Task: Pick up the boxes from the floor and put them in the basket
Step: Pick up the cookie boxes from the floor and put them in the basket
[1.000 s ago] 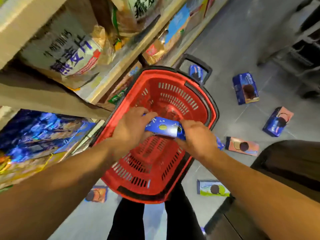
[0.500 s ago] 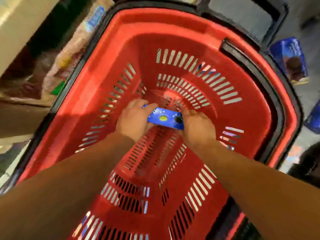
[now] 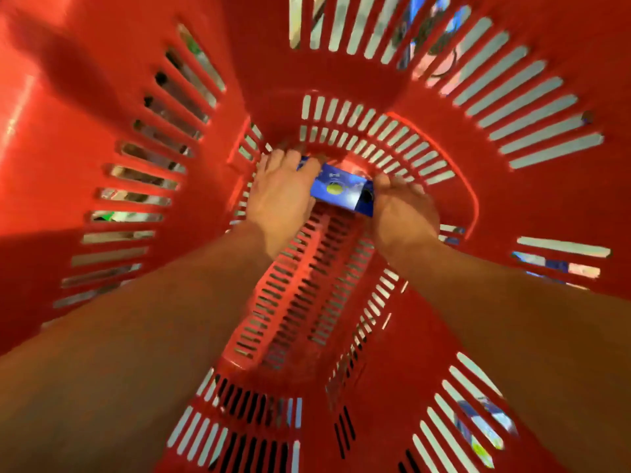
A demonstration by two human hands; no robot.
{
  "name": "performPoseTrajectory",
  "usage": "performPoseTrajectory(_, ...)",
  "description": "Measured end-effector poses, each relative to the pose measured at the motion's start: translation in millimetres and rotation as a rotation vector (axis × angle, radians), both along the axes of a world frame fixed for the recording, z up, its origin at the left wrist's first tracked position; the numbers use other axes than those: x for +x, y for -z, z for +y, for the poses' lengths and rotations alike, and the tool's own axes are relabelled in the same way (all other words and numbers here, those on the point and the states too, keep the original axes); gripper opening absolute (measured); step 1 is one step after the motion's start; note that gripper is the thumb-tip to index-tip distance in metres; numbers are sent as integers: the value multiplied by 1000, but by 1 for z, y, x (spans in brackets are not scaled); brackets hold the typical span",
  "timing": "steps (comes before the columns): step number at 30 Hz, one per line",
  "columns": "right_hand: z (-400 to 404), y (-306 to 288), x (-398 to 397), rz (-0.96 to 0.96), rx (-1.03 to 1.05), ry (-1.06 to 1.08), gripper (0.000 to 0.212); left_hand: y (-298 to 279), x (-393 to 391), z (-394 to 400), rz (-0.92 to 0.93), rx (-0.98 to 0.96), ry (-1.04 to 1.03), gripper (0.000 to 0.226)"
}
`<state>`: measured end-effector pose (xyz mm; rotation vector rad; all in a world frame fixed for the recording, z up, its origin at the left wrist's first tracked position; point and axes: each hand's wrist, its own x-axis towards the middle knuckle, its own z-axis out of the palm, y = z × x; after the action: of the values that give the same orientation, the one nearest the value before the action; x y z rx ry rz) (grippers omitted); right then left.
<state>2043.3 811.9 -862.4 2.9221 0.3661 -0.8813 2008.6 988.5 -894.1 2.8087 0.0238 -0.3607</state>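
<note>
Both hands, the left hand [image 3: 278,196] and the right hand [image 3: 403,209], grip the blue box [image 3: 339,192] by its ends low at the far end of the red basket [image 3: 102,97], where letting go unevenly might tip it onto an edge.

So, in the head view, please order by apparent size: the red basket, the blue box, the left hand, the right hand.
1. red basket, which fills the frame
2. left hand and right hand, which look alike, so I do not rank them
3. blue box, partly covered by both hands
</note>
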Motion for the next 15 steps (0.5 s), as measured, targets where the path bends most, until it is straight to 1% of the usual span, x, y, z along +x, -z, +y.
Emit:
performPoseTrajectory(2,-4,-13,-6,36,-7,35,56,-16,-9,-2,63,-18,-8,69)
performPoseTrajectory(4,-6,-39,-14,59,-4,53,61,-43,-21,-2,152,-63,-33,79)
performPoseTrajectory(7,0,-103,-32,96,72,76,63,-101,-38,8,205,-74,25,79)
performPoseTrajectory(9,-3,-157,-48,83,143,99,67,-156,-42,11,205,-88,102,78)
performPoseTrajectory(11,-8,-212,-65,36,216,105,67,-215,-46,11,187,-103,151,75)
performPoseTrajectory(13,-16,-263,-81,21,252,124,68,-271,-51,10,168,-109,197,73)
performPoseTrajectory(15,-27,-317,-100,1,277,140,74,-329,-61,3,159,-118,256,76)
